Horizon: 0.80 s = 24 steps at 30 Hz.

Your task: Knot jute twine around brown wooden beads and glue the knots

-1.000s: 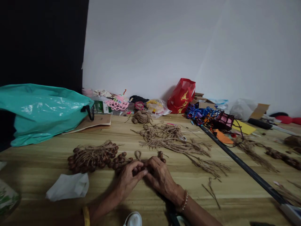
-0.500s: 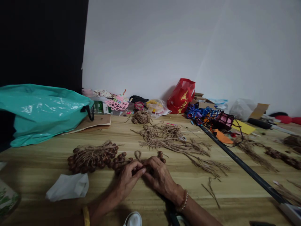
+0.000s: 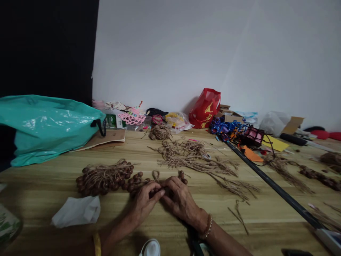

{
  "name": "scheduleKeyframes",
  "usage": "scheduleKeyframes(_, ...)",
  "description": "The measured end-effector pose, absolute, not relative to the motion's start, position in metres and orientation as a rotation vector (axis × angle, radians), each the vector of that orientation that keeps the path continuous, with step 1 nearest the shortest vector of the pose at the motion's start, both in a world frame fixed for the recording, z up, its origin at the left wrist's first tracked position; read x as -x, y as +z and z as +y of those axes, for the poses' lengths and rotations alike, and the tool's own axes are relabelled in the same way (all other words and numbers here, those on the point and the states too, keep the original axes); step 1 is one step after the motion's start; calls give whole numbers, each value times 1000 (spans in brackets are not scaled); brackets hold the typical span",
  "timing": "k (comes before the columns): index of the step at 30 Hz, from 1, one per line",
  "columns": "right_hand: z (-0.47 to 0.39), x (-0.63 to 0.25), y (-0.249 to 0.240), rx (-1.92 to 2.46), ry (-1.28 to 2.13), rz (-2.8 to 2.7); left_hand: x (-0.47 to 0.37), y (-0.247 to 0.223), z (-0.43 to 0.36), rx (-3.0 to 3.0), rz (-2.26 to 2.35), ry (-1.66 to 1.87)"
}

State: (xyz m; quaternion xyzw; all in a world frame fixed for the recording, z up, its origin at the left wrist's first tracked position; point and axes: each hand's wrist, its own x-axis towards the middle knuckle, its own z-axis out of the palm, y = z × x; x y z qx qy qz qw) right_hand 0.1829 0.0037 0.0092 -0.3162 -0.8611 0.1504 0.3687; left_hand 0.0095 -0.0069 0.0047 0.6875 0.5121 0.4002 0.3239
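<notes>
My left hand (image 3: 147,200) and my right hand (image 3: 179,199) meet at the table's near middle, fingers curled and closed around brown beaded cord. A small twine loop (image 3: 156,175) stands out just beyond the fingertips. Brown beads (image 3: 135,181) trail away beside my left hand, next to a bundle of beads with twine (image 3: 106,176). A few more beads (image 3: 182,177) show past my right hand. What exactly lies between the fingers is mostly hidden.
Loose twine (image 3: 197,156) and a twine ball (image 3: 160,132) lie beyond the hands. White tissue (image 3: 77,212) and a teal bag (image 3: 50,128) are left. A black strip (image 3: 266,177) crosses at right. A white round object (image 3: 151,248) and dark-handled tool (image 3: 197,245) sit near.
</notes>
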Motion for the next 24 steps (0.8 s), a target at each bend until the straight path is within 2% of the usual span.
scheduleKeyframes(15,5,-183,9,787,376,-2248,-6,-6,1,-1716,1231,1061)
scheduleKeyframes(24,5,-185,9,771,392,-2277,-4,3,3,-1617,1231,1006)
